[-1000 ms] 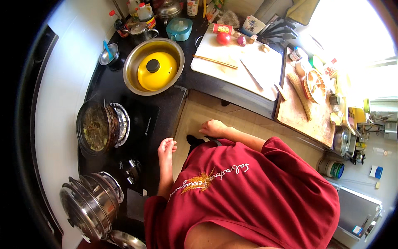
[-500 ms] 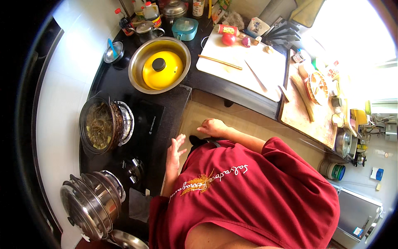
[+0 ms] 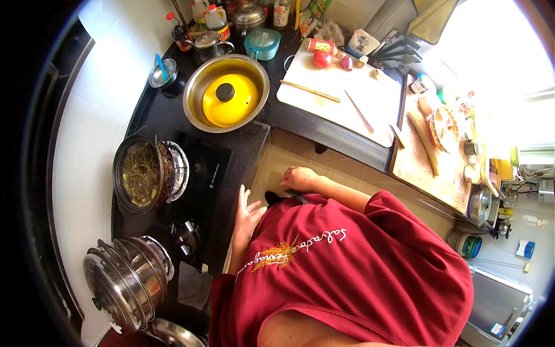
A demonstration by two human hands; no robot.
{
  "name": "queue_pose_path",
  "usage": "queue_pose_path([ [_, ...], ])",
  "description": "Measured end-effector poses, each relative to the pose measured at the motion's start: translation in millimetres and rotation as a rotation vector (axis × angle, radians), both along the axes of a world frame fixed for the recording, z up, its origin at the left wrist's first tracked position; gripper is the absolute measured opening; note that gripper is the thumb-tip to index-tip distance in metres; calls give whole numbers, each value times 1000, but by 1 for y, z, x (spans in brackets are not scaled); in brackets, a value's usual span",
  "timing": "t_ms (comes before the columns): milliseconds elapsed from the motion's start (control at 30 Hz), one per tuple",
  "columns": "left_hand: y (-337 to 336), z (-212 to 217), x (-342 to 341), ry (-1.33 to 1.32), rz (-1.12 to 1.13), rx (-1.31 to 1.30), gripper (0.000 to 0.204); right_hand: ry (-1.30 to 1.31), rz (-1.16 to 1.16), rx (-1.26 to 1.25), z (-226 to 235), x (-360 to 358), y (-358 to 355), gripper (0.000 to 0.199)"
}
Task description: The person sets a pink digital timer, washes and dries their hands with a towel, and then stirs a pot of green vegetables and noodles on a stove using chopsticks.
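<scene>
My left hand (image 3: 248, 215) hangs beside the edge of the black counter, nearest to the gas stove (image 3: 199, 168). Its fingers are spread, and nothing is in it. In front of my body my right hand (image 3: 299, 178) is loosely closed, fingers curled under, with no object showing. A dark clay pot (image 3: 123, 184) holding brownish food sits uncovered on the far burner. Closer to me, a tall lidded steel steamer pot (image 3: 130, 277) stands on the other burner. Beyond the stove is a wide steel basin (image 3: 193, 87) with a yellow lid (image 3: 245, 98) lying inside.
On a white cutting board (image 3: 312, 72) lie chopsticks (image 3: 309, 91), a knife (image 3: 358, 111), a tomato (image 3: 322, 59) and a red onion (image 3: 346, 63). A wooden board (image 3: 413, 159) at right carries dry noodles (image 3: 424, 141) and a basket (image 3: 444, 128). Sauce bottles (image 3: 217, 22) stand at the back.
My left hand has turned slightly, its fingers pointing more upward along the counter edge. My right hand stays about the same. The whole view has shifted a little.
</scene>
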State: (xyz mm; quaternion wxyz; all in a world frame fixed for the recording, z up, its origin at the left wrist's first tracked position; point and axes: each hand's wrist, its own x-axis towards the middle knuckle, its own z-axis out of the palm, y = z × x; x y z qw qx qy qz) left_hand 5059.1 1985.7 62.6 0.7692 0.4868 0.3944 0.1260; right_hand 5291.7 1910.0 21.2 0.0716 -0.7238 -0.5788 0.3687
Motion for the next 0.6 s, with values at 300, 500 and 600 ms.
queue_pose_path([
  [300, 5, -31, 13, 46, -163, 72, 47, -42, -105, -95, 5, 16, -7, 38],
  [500, 5, -50, 28, 92, -195, 12, 39, 162, -582, 399, 33, 88, 1, 22],
  [600, 12, -52, 49, 126, -219, 10, 37, 310, -885, 598, 9, 175, 12, 19],
])
